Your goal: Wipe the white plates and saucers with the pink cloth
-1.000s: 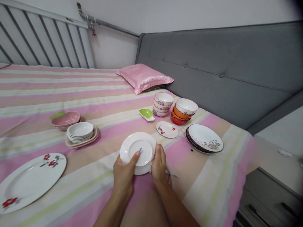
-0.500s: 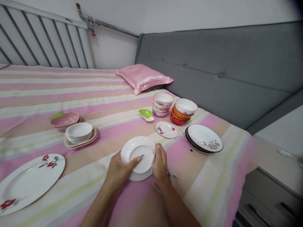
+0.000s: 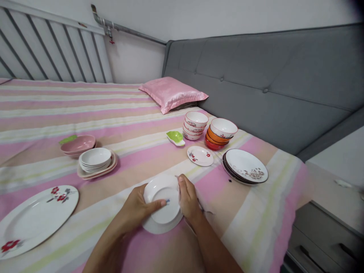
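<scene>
A small white plate (image 3: 162,195) is held tilted above the bed, its underside with a small blue mark facing me. My left hand (image 3: 138,206) grips its left side, thumb lying across the base near the mark. At the right rim, the fingers of my right hand (image 3: 189,197) are closed against the plate. A pale edge shows beside that hand; whether it is cloth or bedding I cannot tell. Just beyond lies a small flowered plate (image 3: 200,156). To the right is a stack of dark-edged plates (image 3: 246,165), the top one white with a brown flower pattern.
Behind stand stacked white bowls (image 3: 195,125), orange and red bowls (image 3: 220,134) and a green leaf-shaped dish (image 3: 175,138). On the left are pink dishes (image 3: 79,145), small white bowls (image 3: 96,159) on a tray, and an oval flowered platter (image 3: 36,216). A pink pillow (image 3: 173,93) lies farther back.
Both hands have brought the white plate slightly down and to the left, closer to me. My right hand has shifted along its right rim. The other dishes have not moved.
</scene>
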Motion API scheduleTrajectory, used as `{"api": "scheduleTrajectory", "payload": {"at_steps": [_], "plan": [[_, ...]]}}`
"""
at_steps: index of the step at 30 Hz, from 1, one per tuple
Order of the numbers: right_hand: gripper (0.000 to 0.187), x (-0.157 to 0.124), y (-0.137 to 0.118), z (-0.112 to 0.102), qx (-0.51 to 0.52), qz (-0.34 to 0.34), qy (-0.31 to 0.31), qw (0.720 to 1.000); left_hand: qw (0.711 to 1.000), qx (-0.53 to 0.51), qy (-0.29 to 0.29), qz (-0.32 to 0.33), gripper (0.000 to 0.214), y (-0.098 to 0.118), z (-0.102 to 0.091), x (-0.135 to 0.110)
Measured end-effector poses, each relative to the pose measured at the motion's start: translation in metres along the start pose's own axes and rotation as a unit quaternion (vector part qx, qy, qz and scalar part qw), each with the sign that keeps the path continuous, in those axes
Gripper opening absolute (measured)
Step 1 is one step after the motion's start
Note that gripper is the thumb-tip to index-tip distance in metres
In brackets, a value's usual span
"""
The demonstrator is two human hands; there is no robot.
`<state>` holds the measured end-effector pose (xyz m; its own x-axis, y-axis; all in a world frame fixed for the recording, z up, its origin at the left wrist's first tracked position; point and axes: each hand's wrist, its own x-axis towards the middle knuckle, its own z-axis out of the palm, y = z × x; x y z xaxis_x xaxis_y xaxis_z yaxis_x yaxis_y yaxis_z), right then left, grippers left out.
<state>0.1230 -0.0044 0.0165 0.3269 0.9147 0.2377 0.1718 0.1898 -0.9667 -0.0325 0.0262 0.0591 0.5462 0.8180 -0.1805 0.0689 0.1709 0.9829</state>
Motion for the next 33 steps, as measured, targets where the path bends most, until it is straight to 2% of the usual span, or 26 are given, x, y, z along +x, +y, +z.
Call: {"api": "scheduleTrajectory", "payload": {"at_steps": [4,12,17,22,25,27,30,33], "plan": [[0.031,-0.001,-0.008,-0.002,-0.024,-0.011,-0.063,0.998,0.998,-0.012,-0.062,-0.007,0.042,-0.002,-0.002,-0.003],[0.030,-0.004,-0.020,-0.005,-0.049,-0.009,-0.179,0.983,0.986,-0.055,-0.148,-0.057,0.033,0.004,-0.002,-0.010],[0.029,-0.005,-0.024,-0.005,-0.073,-0.015,-0.231,0.970,0.983,-0.023,-0.169,-0.062,0.019,0.003,-0.001,-0.010],[0.030,-0.005,-0.022,-0.006,-0.048,0.003,-0.240,0.970,0.985,-0.004,-0.157,-0.073,0.023,0.005,0.004,-0.008],[0.031,-0.003,-0.016,-0.006,0.002,0.023,-0.215,0.976,0.991,-0.033,-0.118,-0.056,0.032,0.005,0.002,-0.007],[0.032,-0.001,-0.010,-0.005,0.049,0.044,-0.169,0.983,0.993,-0.088,-0.069,-0.043,0.039,0.004,-0.003,-0.007],[0.032,0.005,0.000,-0.005,0.124,0.100,-0.039,0.986,0.985,-0.172,-0.002,-0.025,0.047,0.003,-0.007,-0.007],[0.038,0.010,0.008,-0.005,0.161,0.162,0.120,0.966,0.976,-0.215,0.039,-0.020,0.047,-0.001,0.005,-0.003]]}}
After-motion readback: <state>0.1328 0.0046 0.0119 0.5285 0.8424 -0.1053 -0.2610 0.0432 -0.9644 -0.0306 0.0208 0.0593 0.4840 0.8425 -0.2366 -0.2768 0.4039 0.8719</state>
